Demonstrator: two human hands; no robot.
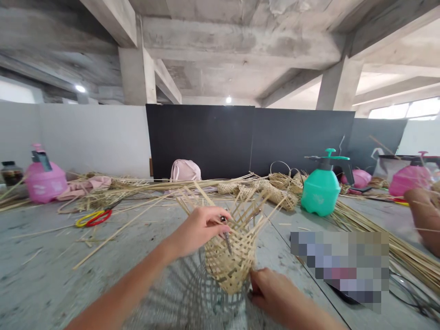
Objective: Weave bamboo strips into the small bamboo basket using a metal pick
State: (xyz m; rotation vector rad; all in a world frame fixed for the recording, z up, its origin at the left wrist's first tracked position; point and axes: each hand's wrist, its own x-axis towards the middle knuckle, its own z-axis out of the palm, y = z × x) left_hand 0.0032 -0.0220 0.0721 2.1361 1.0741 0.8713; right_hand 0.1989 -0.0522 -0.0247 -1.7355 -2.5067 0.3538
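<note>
A half-woven bamboo basket (231, 261) leans at a tilt in front of me on the table, with loose strips (245, 213) fanning out from its upper edge. My left hand (208, 225) is closed at the basket's upper left, pinching a slim metal tool with a pointed end (228, 242) that lies against the weave. By the lower right side of the basket is my right hand (268, 286), its fingers curled in and partly hidden. Whatever it grips, if anything, does not show.
Scissors with red and yellow handles (93, 218) lie left. A green spray bottle (320, 190) stands right, a pink one (46, 178) far left. Woven pieces (278, 195) and bamboo strips (385, 238) cover the back and right. A blurred-out object (343, 263) lies right; another person's hand (424, 215) is beyond.
</note>
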